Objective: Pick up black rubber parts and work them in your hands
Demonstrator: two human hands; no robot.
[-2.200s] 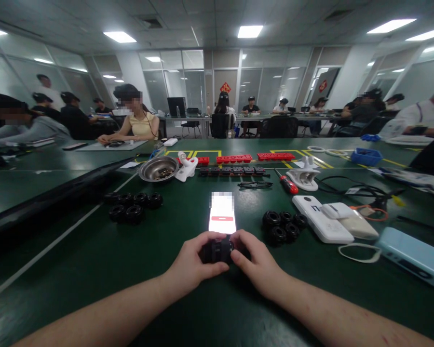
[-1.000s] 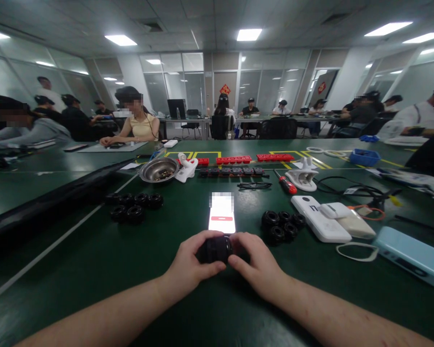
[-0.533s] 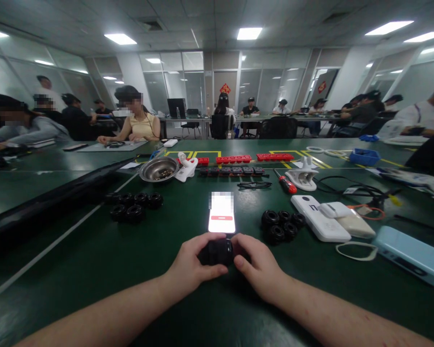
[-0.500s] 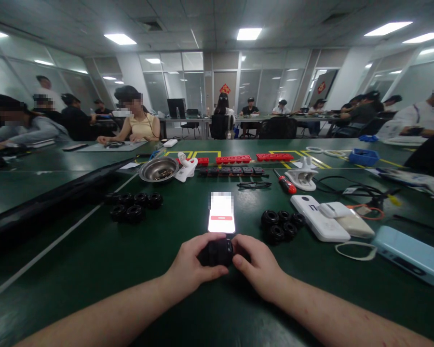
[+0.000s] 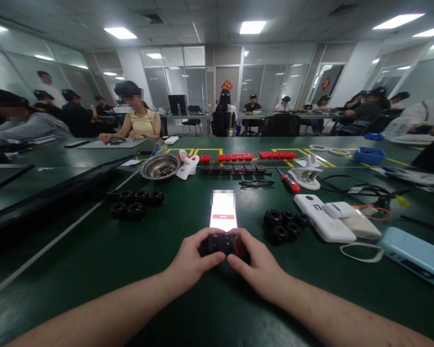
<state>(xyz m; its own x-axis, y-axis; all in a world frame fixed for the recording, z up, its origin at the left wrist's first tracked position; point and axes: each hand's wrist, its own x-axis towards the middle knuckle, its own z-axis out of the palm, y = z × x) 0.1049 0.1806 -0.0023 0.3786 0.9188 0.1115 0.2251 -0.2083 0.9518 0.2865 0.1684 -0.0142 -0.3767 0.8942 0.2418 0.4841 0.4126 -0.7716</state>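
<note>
A black cylindrical part (image 5: pixel 217 243) with a ridged surface lies sideways between my hands, low over the green table. My left hand (image 5: pixel 191 255) is closed around its left end, thumb in front and fingers behind. My right hand (image 5: pixel 255 258) grips the right end, its thumb and index fingertip on the part. Just beyond them lies a phone (image 5: pixel 223 219) with a lit white screen and a red button. A group of black round parts (image 5: pixel 137 202) sits to the left. Another group of black round parts (image 5: pixel 285 224) sits to the right.
Farther back are a metal bowl (image 5: pixel 159 167) of small pieces, red trays (image 5: pixel 235 157), a black strip (image 5: pixel 235 169), glasses (image 5: pixel 256 183) and a screwdriver (image 5: pixel 288 181). White power banks (image 5: pixel 325 219) and a light-blue box (image 5: pixel 417 255) lie right. A long black bar (image 5: pixel 58 197) lies left. Other people sit around.
My right thumb and index finger have come in onto the right end of the black part. The part has risen slightly in view. My head view has shifted a little.
</note>
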